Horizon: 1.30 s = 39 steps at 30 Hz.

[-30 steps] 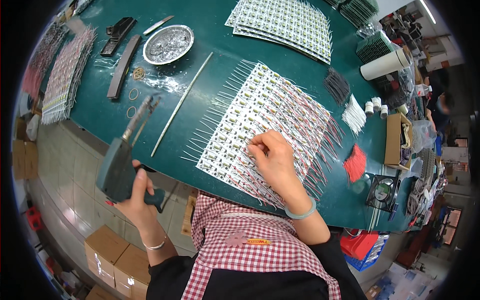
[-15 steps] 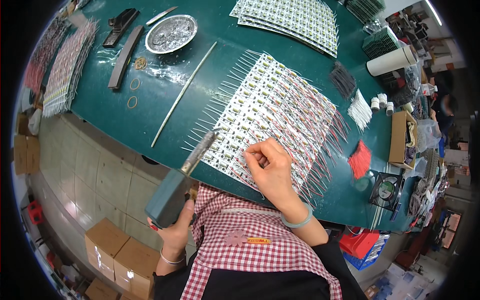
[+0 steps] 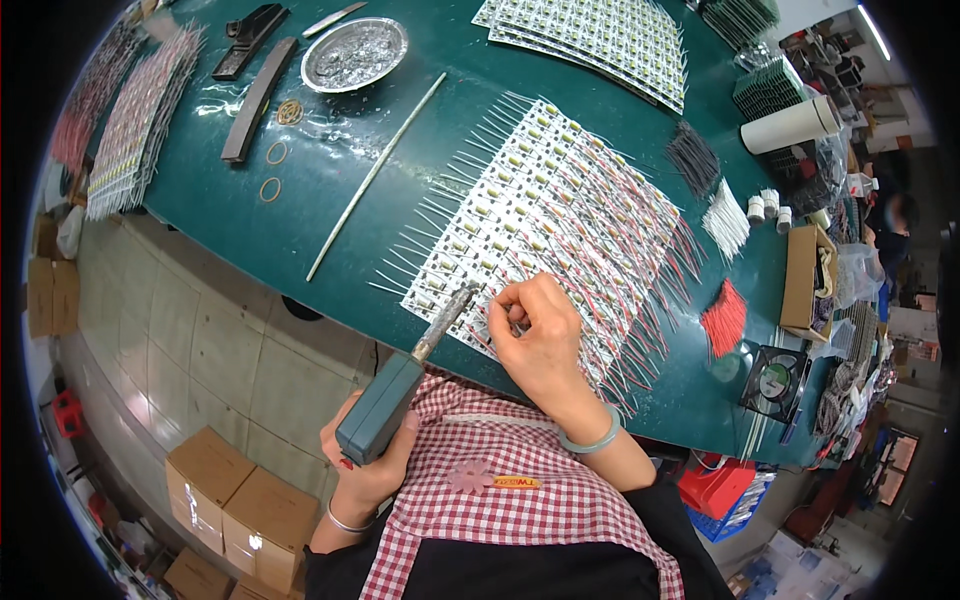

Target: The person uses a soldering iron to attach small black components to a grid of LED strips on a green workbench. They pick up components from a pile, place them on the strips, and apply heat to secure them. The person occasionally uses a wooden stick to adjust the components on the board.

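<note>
The left hand (image 3: pixel 372 486) is clamped on a green soldering gun (image 3: pixel 382 412), its tip slanting up over the near left part of the board (image 3: pixel 490 225), though whether it touches I cannot tell; the right hand (image 3: pixel 540 330) is above the same board, just beside that tip, thumb and forefinger drawn together; whether anything is pinched between them I cannot tell; the board, white and bristling with leads (image 3: pixel 610 250), lies near the edge of the green table (image 3: pixel 230 200); left of it lies a thin rod (image 3: pixel 375 180), and beyond that a dish (image 3: pixel 342 88) and rubber bands (image 3: pixel 289 112); right of it lie black sleeves (image 3: pixel 693 158), white sleeves (image 3: pixel 726 222) and red sleeves (image 3: pixel 724 318), with a fan (image 3: pixel 773 380) nearby; stacked boards (image 3: pixel 590 40) lie at the far side.
</note>
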Motion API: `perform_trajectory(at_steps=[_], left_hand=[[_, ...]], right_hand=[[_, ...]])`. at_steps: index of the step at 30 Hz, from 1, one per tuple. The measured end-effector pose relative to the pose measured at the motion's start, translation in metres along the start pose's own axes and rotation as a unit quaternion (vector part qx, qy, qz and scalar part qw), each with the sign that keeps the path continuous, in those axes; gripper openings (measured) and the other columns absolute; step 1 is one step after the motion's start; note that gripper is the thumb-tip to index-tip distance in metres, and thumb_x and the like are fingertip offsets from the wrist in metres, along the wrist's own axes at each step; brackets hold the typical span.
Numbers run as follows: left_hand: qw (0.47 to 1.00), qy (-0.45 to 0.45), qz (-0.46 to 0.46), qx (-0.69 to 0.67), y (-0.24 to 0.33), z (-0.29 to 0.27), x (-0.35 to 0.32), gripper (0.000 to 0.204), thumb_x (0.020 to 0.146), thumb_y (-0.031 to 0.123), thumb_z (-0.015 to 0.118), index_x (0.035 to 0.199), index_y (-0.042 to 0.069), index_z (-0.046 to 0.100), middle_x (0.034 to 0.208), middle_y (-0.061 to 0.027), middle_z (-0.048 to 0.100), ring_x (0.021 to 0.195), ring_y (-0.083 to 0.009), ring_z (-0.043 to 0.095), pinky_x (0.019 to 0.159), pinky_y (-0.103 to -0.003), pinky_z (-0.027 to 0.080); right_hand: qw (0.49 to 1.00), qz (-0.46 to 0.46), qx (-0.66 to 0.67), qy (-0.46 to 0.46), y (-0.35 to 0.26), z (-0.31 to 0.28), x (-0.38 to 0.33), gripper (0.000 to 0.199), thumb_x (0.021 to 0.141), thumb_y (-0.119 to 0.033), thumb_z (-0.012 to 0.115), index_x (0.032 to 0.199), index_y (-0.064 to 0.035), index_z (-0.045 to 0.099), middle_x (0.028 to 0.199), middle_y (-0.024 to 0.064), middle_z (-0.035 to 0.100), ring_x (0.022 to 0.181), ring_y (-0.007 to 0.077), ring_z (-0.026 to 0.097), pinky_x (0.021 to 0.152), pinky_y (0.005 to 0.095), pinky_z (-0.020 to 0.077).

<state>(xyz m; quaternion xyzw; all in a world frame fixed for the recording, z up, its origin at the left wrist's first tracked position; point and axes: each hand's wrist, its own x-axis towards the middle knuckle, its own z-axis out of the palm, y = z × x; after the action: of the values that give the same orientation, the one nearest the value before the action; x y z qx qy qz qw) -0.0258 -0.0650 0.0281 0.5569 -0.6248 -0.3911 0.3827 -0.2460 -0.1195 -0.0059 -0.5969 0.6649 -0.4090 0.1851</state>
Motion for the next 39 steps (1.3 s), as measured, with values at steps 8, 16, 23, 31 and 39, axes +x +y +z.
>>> perform_trajectory(at_steps=[8, 16, 23, 31, 39], left_hand=[[0.999, -0.015, -0.010, 0.027, -0.001, -0.004, -0.007, 0.021, 0.076, -0.002, 0.077, 0.094, -0.007, 0.069, 0.089, -0.0149, 0.069, 0.073, -0.0216, 0.069, 0.065, -0.030, 0.053], [0.999, -0.025, 0.001, 0.030, -0.003, -0.005, -0.008, 0.019, 0.076, -0.002, 0.077, 0.092, -0.007, 0.069, 0.087, -0.0146, 0.069, 0.069, -0.0213, 0.067, 0.062, -0.029, 0.052], [1.000, -0.005, 0.007, 0.021, -0.004, -0.004, -0.009, 0.019, 0.075, -0.003, 0.076, 0.092, -0.007, 0.069, 0.086, -0.0143, 0.068, 0.068, -0.0208, 0.066, 0.060, -0.029, 0.051], [1.000, -0.005, 0.005, -0.001, -0.006, 0.003, -0.006, 0.020, 0.074, -0.003, 0.076, 0.092, -0.007, 0.069, 0.086, -0.0145, 0.069, 0.068, -0.0208, 0.067, 0.060, -0.030, 0.052], [1.000, -0.009, 0.014, 0.015, -0.005, 0.006, -0.003, 0.020, 0.075, -0.003, 0.076, 0.094, -0.007, 0.069, 0.088, -0.0143, 0.070, 0.071, -0.0200, 0.068, 0.063, -0.029, 0.053]], right_hand=[[1.000, -0.015, 0.014, -0.010, 0.002, 0.002, -0.005, 0.015, 0.075, 0.001, 0.074, 0.077, -0.0050, 0.060, 0.069, 0.0069, 0.051, 0.062, 0.0229, 0.053, 0.055, 0.0362, 0.0408], [1.000, -0.013, 0.020, 0.009, 0.001, 0.003, -0.005, 0.015, 0.075, 0.001, 0.074, 0.077, -0.0049, 0.060, 0.069, 0.0072, 0.052, 0.060, 0.0227, 0.053, 0.055, 0.0363, 0.0413], [1.000, -0.012, 0.017, 0.015, 0.002, 0.003, -0.005, 0.014, 0.075, 0.003, 0.072, 0.078, -0.0039, 0.061, 0.070, 0.0079, 0.052, 0.061, 0.0226, 0.054, 0.054, 0.0359, 0.0417], [1.000, -0.018, -0.010, 0.018, 0.003, 0.006, -0.004, 0.015, 0.075, 0.003, 0.072, 0.078, -0.0040, 0.059, 0.070, 0.0082, 0.051, 0.061, 0.0242, 0.053, 0.055, 0.0373, 0.0416], [1.000, -0.014, -0.019, 0.016, 0.003, 0.006, -0.004, 0.016, 0.075, 0.002, 0.072, 0.076, -0.0050, 0.057, 0.070, 0.0081, 0.050, 0.061, 0.0250, 0.052, 0.055, 0.0383, 0.0404]])
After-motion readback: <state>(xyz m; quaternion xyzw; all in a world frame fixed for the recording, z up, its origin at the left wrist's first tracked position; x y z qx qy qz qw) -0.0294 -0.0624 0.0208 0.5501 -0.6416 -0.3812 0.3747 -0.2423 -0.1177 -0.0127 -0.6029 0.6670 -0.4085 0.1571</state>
